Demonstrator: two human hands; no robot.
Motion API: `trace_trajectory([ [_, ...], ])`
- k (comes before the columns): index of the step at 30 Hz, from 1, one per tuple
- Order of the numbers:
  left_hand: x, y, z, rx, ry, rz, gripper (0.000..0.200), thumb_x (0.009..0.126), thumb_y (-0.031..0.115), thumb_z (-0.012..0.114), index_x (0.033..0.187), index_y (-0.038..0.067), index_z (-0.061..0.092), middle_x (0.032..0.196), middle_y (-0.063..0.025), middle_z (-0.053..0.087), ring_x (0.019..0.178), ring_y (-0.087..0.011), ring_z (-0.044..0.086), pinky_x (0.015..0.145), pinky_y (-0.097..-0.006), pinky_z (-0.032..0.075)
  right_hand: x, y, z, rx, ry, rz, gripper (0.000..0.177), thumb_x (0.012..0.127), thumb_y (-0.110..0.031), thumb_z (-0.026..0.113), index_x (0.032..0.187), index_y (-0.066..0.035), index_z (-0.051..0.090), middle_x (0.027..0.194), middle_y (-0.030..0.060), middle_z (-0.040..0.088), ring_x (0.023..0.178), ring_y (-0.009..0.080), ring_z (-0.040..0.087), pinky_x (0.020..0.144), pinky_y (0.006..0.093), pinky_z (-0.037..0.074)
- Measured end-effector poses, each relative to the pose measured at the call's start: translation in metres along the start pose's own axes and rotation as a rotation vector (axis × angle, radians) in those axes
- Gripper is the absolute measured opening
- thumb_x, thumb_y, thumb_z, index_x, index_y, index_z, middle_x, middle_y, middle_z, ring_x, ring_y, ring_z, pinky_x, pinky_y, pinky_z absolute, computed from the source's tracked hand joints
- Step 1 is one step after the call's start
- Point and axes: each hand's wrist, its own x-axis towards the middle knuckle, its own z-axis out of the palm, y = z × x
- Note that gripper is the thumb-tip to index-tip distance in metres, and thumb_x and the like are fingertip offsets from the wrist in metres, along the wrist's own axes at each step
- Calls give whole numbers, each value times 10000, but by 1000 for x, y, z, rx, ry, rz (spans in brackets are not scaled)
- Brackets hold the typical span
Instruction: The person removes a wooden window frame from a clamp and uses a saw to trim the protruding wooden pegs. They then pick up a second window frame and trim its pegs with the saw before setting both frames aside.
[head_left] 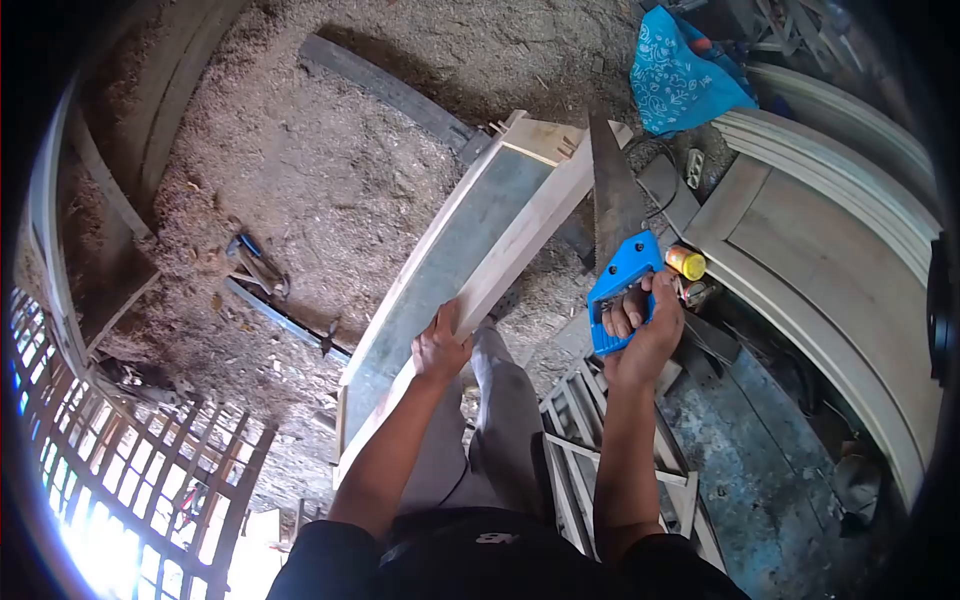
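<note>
A handsaw is in my right hand (648, 318), whose fingers wrap through its blue handle (630, 262). The saw blade (612, 185) points away from me and overlaps the far right corner of a long wooden frame (530, 232). That frame slants across the view in front of my legs, with a grey-green panel (450, 262) set between its pale rails. My left hand (441, 345) grips the near rail around its middle, fingers curled over the edge. Dark pencil-like marks show on the frame's far end, close to the blade.
A yellow-capped container (686, 262) stands just right of the saw handle. Beyond it lie a power strip (694, 168), a blue patterned cloth (680, 80) and large panelled doors (810, 240). A dark beam (390, 88) and tools (258, 270) lie on the shavings-covered floor. Slatted wood is beside my legs.
</note>
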Motion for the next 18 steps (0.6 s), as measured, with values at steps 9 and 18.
trace_trajectory([
  [9,-1,4,-2,-16,-81,-60,694,783,196,721,1427,140,468,1384,-120,583,1178,-346,639,952,-476,559,-4,4,39,-117,162,75,315,994,-268,554,720,-156,446,545,-51,379,427,69,346,438,271,296],
  [18,-5,2,8,-69,15,-4,648,807,225,729,1403,135,489,1326,-165,619,1156,-381,645,967,-501,543,-3,4,52,-183,240,104,304,989,-264,573,749,-153,424,551,-48,386,423,80,352,439,285,290],
])
